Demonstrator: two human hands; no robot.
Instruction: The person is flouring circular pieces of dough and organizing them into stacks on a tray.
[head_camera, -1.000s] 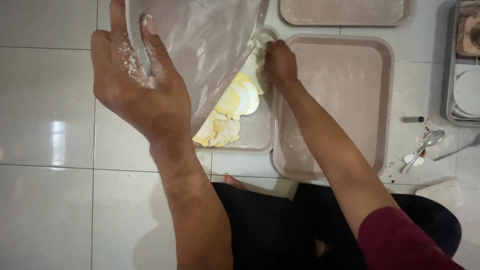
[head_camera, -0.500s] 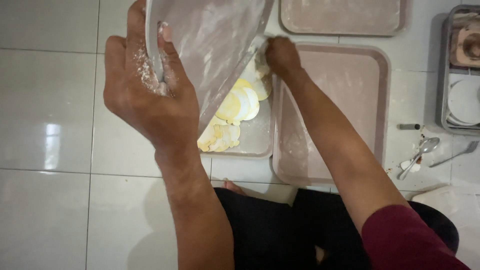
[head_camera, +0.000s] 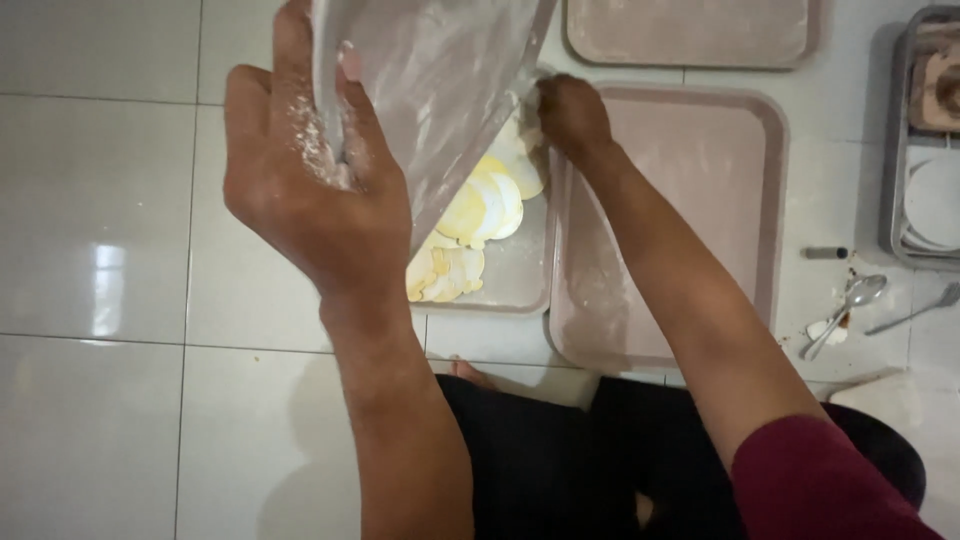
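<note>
Floured tray (head_camera: 440, 90), held tilted above the floor tiles, long axis sloping down from upper right to lower left over the grey tray (head_camera: 520, 275). Left hand (head_camera: 310, 190) clamps its near edge, fingers curled over the rim. Right hand (head_camera: 572, 115), closed, grips the far edge. Pale yellow-white dough discs (head_camera: 470, 225) lie below, at that tray's left side.
</note>
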